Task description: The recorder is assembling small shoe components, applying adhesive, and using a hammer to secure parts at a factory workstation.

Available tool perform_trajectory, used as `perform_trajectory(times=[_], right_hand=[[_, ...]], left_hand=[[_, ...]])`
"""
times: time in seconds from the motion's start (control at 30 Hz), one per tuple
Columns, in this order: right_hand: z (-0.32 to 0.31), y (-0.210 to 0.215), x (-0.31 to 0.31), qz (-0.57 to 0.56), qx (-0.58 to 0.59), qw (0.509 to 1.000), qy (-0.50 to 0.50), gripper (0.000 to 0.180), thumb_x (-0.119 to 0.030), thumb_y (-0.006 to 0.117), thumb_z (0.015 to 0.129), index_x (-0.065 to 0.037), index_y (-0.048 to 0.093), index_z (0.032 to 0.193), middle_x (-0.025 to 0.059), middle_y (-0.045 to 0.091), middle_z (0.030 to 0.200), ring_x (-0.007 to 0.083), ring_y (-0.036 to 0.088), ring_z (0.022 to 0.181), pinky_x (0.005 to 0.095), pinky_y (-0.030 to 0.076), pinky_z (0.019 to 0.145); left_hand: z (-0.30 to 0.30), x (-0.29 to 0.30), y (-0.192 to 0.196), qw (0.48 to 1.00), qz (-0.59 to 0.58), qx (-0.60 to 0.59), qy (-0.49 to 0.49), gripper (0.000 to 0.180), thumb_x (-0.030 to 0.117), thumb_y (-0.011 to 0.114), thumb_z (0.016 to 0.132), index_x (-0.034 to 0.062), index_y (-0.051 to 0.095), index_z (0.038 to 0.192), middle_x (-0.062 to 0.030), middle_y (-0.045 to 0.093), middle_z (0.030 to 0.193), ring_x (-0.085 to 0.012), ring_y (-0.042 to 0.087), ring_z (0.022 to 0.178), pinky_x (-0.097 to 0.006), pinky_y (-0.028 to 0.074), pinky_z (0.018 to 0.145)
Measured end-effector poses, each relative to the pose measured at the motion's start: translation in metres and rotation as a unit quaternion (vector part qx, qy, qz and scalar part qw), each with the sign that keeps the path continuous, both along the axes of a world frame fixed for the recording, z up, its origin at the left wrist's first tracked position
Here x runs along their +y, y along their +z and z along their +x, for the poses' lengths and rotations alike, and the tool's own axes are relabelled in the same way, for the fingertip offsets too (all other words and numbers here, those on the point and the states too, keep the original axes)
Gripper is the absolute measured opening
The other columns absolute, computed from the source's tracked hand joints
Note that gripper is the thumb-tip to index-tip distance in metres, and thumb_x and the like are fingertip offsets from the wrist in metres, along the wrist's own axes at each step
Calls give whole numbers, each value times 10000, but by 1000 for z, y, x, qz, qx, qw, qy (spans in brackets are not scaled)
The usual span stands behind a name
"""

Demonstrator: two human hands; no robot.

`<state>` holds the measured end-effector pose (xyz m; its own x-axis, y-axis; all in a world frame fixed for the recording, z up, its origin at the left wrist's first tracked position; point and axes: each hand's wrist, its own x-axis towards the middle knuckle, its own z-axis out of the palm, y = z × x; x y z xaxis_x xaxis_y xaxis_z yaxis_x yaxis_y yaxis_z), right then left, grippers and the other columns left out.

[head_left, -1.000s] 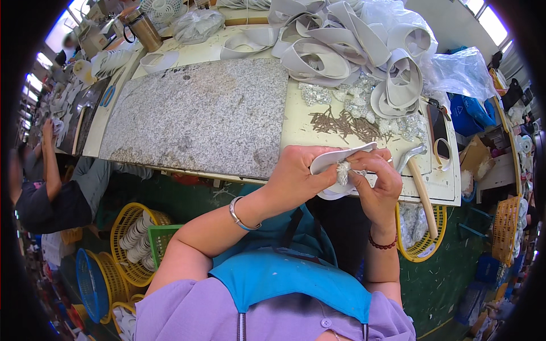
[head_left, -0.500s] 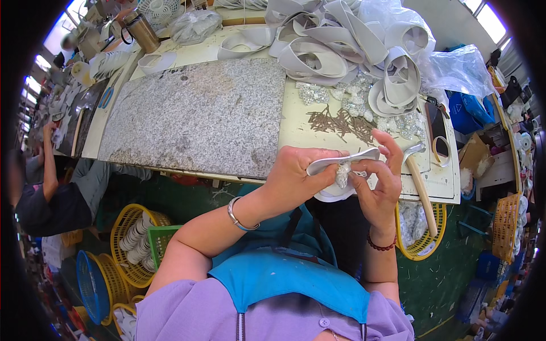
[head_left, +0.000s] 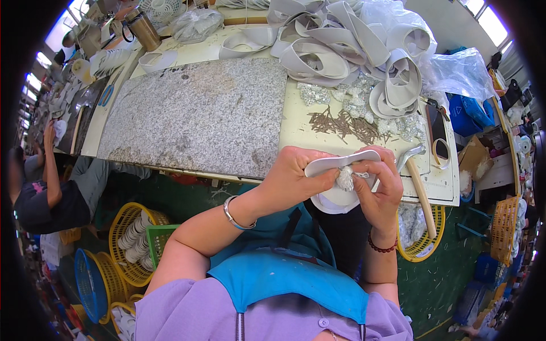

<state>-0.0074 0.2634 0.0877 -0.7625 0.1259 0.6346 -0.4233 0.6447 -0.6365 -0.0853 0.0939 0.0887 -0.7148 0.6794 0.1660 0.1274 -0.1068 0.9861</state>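
Observation:
Just past the table's front edge, both hands hold a white looped strap, its wide band hanging below the fingers. My left hand is closed on the strap's left side, thumb near the middle. My right hand pinches the right side, fingers curled over the band. Between the thumbs sits a small white bunched ornament against the strap; how it is fixed is hidden. Beyond the hands lie a heap of thin brown pins and clusters of sparkly silver-white ornaments.
A granite slab covers the table's left part. A large pile of white straps stands at the back. A hammer overhangs the right front edge above a yellow basket. More baskets stand lower left; a co-worker sits at far left.
My right hand's raised fingers have curled down onto the strap. The strap has tipped, so more of its lower loop shows, and the bunched ornament has shifted slightly right.

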Motion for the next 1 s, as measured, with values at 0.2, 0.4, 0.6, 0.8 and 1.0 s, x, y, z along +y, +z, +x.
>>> perform_trajectory(times=[0.2,0.4,0.6,0.8,1.0], right_hand=[[5,7,-10,20,7,999,-44,194,-34,713,622,-66,650,802,123,554,1057,290,512,976,373,375,851],[11,3,-23,226,144,945,-190,200,-17,707,624,-79,661,807,98,563,1052,250,520,950,359,405,788],[7,5,-25,193,108,972,-83,233,34,700,620,-21,591,818,80,623,837,232,575,721,324,453,653],[10,4,-30,61,38,997,-35,204,97,654,647,-5,567,802,123,629,843,201,573,578,258,431,463],[9,4,-28,22,39,999,-30,181,85,670,644,-8,577,768,118,643,822,146,559,539,228,419,452]], left_hand=[[-1,-3,3,999,-2,-35,-18,208,73,592,820,-18,655,996,27,593,697,-17,480,645,-204,428,549],[2,-4,-1,1000,1,16,12,216,49,598,838,-4,647,1041,-11,658,820,-27,528,716,-186,453,627],[6,-4,-2,995,-14,89,41,228,44,586,840,3,640,1058,-20,647,773,-31,516,678,-189,440,583],[7,-5,-3,998,-4,58,36,229,50,581,848,-15,628,1062,4,590,693,-31,492,641,-196,424,554],[5,-7,4,997,-33,61,29,231,75,592,847,-34,620,1049,-16,637,785,-30,518,716,-200,458,622]])
